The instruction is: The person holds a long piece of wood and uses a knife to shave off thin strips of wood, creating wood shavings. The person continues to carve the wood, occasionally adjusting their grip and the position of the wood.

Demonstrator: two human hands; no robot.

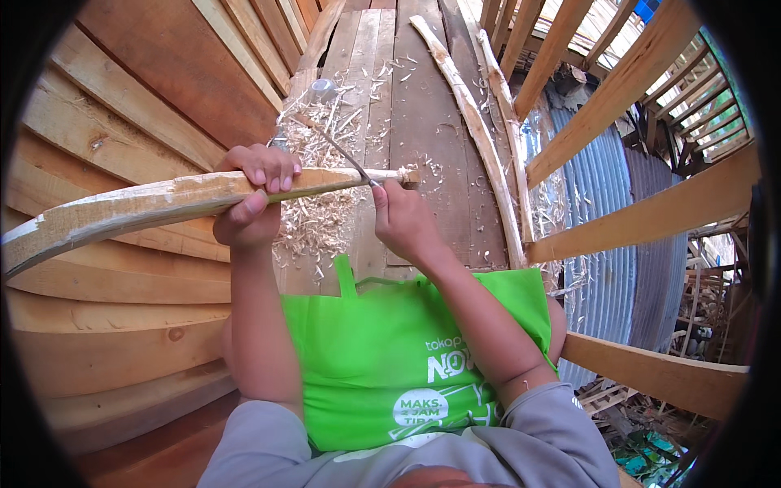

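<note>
A long, slightly curved wooden pole point(146, 199) with pale, peeled patches crosses in front of me from the far left. My left hand point(259, 191) is closed round it, fingers over the top and thumb below. My right hand point(404, 220) grips a knife point(346, 156) at the pole's right end. Its thin blade slants up and to the left across the pole; the handle is mostly hidden in my fist. Curled wood shavings point(313, 215) lie thick on the planks beneath the pole.
A green bag point(358, 366) covers my lap. Two peeled poles point(468, 106) lie lengthwise on the plank floor point(411, 122) to the right. A clear cup point(323, 88) stands among shavings. Plank wall point(122, 293) on the left; slatted railing point(651, 215) on the right, corrugated metal point(598, 244) beyond.
</note>
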